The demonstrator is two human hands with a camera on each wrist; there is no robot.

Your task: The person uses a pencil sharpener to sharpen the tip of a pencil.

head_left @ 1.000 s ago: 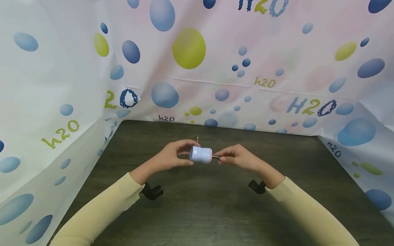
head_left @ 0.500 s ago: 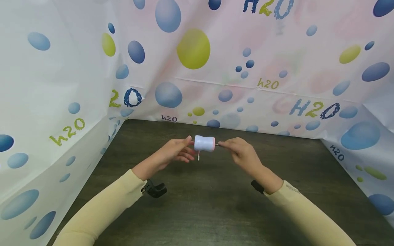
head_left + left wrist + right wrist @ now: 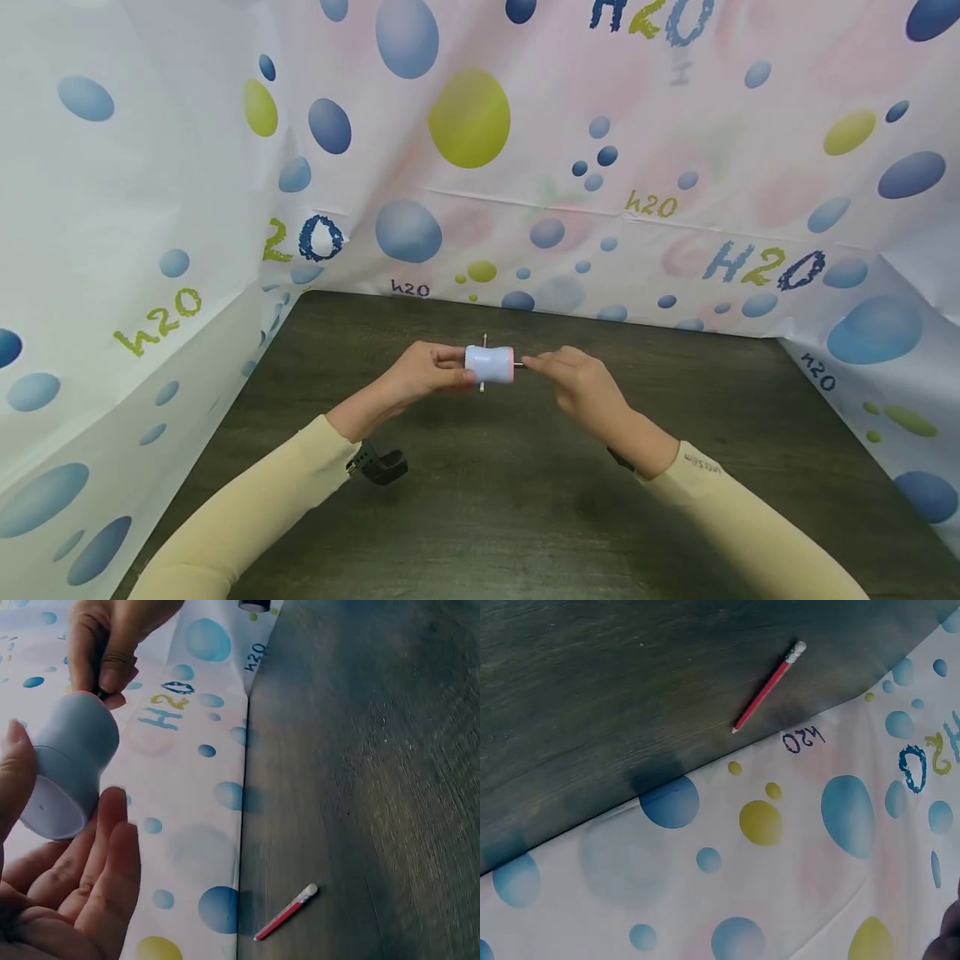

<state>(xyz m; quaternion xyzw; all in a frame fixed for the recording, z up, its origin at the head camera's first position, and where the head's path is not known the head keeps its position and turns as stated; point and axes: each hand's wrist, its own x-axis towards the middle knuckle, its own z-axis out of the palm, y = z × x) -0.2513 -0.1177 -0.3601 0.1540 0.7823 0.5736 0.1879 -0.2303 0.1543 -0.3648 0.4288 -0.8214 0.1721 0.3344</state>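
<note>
Pale-blue cyl. (image 3: 491, 365) midair over worktop (image 3: 480, 508), L grip (image 3: 420, 372) pinching it; R grip (image 3: 588, 385) pinches thin stick (image 3: 519, 364) at cyl.'s pink end (image 3: 512, 365). Prob. sharpening step; next likely needs L steady, R twist.

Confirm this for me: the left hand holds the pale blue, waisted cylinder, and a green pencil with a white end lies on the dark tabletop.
The pencil's colour is wrong: the right wrist view shows a red pencil with a white end, not a green one, lying on the dark, wood-grained tabletop. The left hand does hold the pale blue, waisted cylinder.
</note>
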